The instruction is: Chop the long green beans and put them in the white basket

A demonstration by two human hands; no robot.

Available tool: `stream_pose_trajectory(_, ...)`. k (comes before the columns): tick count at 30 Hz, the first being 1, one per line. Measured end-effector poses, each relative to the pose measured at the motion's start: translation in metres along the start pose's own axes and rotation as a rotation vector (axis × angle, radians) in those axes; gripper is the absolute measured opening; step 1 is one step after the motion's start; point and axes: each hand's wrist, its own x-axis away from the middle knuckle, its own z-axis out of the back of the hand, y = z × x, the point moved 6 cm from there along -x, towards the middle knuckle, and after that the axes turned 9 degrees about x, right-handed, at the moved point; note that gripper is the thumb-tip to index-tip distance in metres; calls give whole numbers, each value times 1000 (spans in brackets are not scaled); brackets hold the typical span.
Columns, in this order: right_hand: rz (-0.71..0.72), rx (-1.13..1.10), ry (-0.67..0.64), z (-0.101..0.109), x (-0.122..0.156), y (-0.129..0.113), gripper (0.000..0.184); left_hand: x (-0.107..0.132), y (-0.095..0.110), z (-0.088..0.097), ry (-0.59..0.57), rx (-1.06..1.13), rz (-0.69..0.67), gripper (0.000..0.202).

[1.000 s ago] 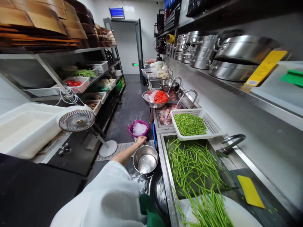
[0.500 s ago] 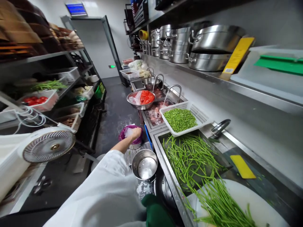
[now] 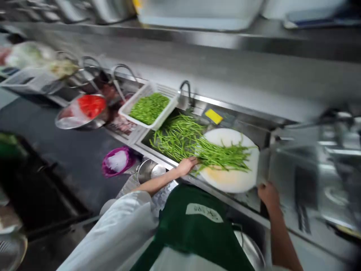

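My left hand (image 3: 187, 165) is at the sink's front edge, its curled fingers on the near left ends of a bunch of long green beans (image 3: 225, 153). The bunch lies across a round white cutting board (image 3: 228, 182), which has a yellowish stain. To the right of the board is my right hand (image 3: 268, 194), closed low by the counter edge. A flat grey blade like a cleaver's (image 3: 263, 165) extends from that fist, though blur softens its outline. More long beans (image 3: 180, 137) lie loose in the sink left of the board.
A white basket (image 3: 124, 112) of chopped green pieces sits across the sink's left end, near a black tap (image 3: 186, 86). Further left is a steel bowl (image 3: 63, 122) with red and clear bags. A purple-lined bucket (image 3: 105, 165) and a steel pot (image 3: 145, 171) stand below. A shelf (image 3: 197, 37) runs overhead.
The view has swung right and down to the cutting board. My left hand has left the purple-lined bucket and come to the beans. My right hand has come into view.
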Motion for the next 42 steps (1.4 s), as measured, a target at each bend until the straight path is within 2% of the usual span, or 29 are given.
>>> stream_pose_trajectory(1,-86,-6,-54,-17,6,25,25,-15,26,-20,-53,-17,-85,35)
stream_pose_trajectory(3,-177,-43,-119,-41,8,53,33,-41,63,-53,-120,-80,-185,33)
stream_pose_trajectory(5,-175,-99,-119,-53,1,62,36,-62,80,-74,-129,-160,-177,37)
stream_pose_trajectory(7,-159,-146,-108,-57,-6,65,38,-80,83,-84,-120,-234,-115,35)
stream_pose_trajectory(11,-118,-189,-161,-60,-10,71,36,-106,88,-93,-146,-305,-63,32)
stream_pose_trajectory(16,-67,-155,-212,-58,-13,85,36,-128,125,-99,-201,-292,-71,26)
stream_pose_trajectory(18,-55,-151,-222,-59,-13,88,37,-139,142,-92,-191,-219,-94,27)
stream_pose_trajectory(20,-44,-150,-230,-60,-13,90,37,-158,152,-71,-95,-126,-117,36)
stream_pose_trajectory(23,-35,-149,-239,-61,-12,90,36,-196,141,-31,98,-62,-23,48)
stream_pose_trajectory(24,-34,-152,-242,-62,-12,89,36,-207,131,-25,95,-64,50,59)
stream_pose_trajectory(25,-32,-156,-246,-62,-12,89,36,-215,123,-24,43,-71,109,73)
stream_pose_trajectory(26,-30,-160,-251,-62,-12,89,36,-219,116,-28,-40,-84,138,88)
stream_pose_trajectory(28,-34,-168,-263,-61,-12,89,35,-213,112,-46,-204,-135,91,115)
stream_pose_trajectory(30,-39,-178,-270,-61,-12,90,35,-194,117,-64,-243,-234,-33,133)
stream_pose_trajectory(32,-44,-189,-275,-59,-11,89,35,-174,124,-77,-195,-338,-103,133)
stream_pose_trajectory(35,-47,-205,-282,-55,-11,87,34,-162,129,-88,-164,-387,-104,116)
stream_pose_trajectory(38,-49,-224,-289,-51,-11,85,34,-171,130,-87,-166,-348,-52,112)
stream_pose_trajectory(40,-48,-235,-291,-48,-10,85,34,-181,129,-80,-180,-308,-22,116)
stream_pose_trajectory(42,-47,-243,-288,-47,-10,85,34,-193,131,-67,-213,-252,-8,110)
